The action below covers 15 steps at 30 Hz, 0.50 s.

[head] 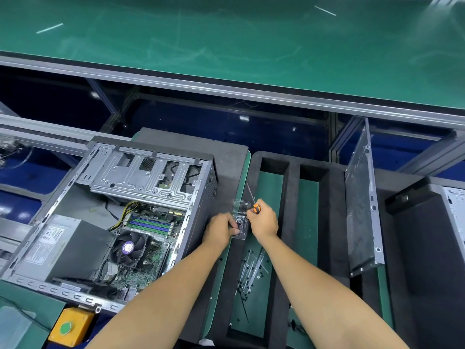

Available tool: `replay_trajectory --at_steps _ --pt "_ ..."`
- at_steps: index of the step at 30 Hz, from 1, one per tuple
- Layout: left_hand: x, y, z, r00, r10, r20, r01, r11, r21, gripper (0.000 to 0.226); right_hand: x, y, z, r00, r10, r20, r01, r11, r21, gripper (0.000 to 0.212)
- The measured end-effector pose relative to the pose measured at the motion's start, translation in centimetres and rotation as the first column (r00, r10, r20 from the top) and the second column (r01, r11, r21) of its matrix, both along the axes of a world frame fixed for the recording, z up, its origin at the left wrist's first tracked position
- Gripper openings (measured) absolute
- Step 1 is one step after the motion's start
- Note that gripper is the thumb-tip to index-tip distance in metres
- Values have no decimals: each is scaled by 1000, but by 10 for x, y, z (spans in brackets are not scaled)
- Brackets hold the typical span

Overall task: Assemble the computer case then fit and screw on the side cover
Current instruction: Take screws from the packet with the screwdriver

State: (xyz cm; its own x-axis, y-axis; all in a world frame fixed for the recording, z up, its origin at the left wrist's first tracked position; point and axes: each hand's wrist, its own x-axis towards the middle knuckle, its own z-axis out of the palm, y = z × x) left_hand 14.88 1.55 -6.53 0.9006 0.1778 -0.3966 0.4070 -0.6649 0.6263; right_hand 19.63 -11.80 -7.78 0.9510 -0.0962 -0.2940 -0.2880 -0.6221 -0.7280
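Mid-frame: left hand (221, 226) pinches clear screw box (240, 222); right hand (263, 221) grips screwdriver (253, 200). Steady the box; extract one screw.

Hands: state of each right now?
Left hand: pinching the clear plastic screw box.
Right hand: gripping the orange-handled screwdriver.

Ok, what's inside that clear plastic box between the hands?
The clear plastic box, lid open, holds small dark bits, probably screws. The left hand covers its left part; the right hand holds the screwdriver.
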Motion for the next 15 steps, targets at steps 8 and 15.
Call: replay_trajectory --at_steps 8,15 --pt "6 -3 2 993 113 -41 -115 993 -39 17 0 1 1 1000 18 11 -18 999 -27 34" --pt "12 -2 10 952 222 -209 -254 957 -140 27 -2 0 1 1000 17 19 -16 1000 -25 35"
